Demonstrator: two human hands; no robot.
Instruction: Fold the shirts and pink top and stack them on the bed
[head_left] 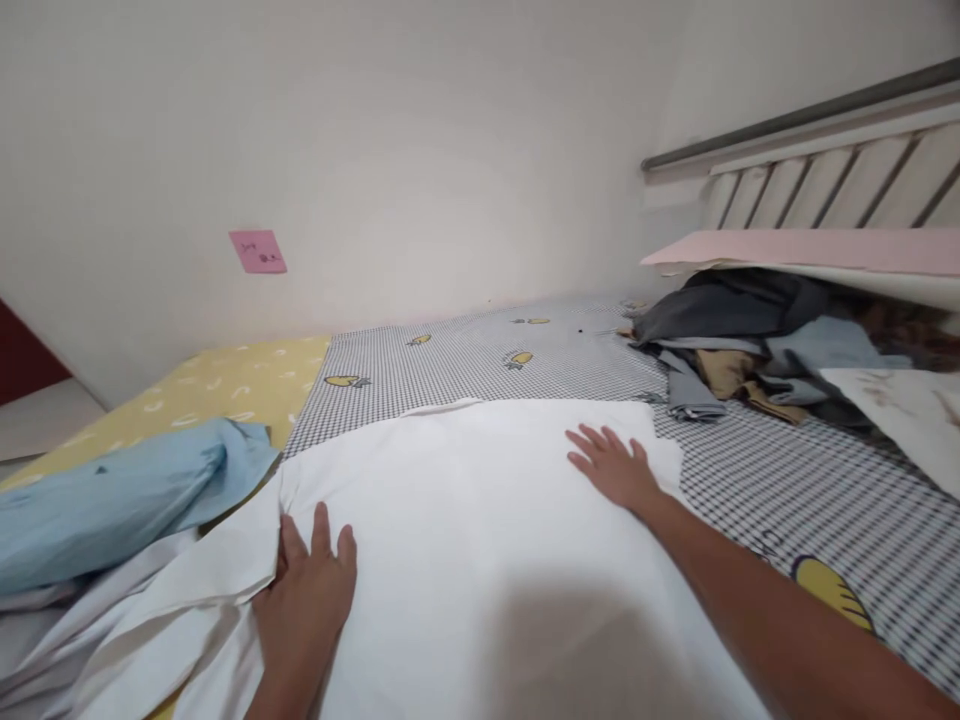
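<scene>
White cloth (457, 490): while both hands rest on it, it lies spread over the checked sheet (465, 355), running between and beyond the fingertips, its near end cut off by the bottom edge of view.
Left hand (309, 590): at the cloth's left side, visible fingers spread and flat, not clenched; outer fingers hidden at the white flap (232, 545).
Right hand (616, 475): palm down near the far right corner, fingers splayed, nothing grasped; cloth underneath.
Flap: touching left hand's outer side; can't tell how it joins the cloth.
Blue garment (150, 490): left of the flap, partly on yellow fabric (232, 385).
Clothes heap (742, 320): right of the cloth, apart from the right hand.
Pink note (258, 251): on the wall (450, 150).
</scene>
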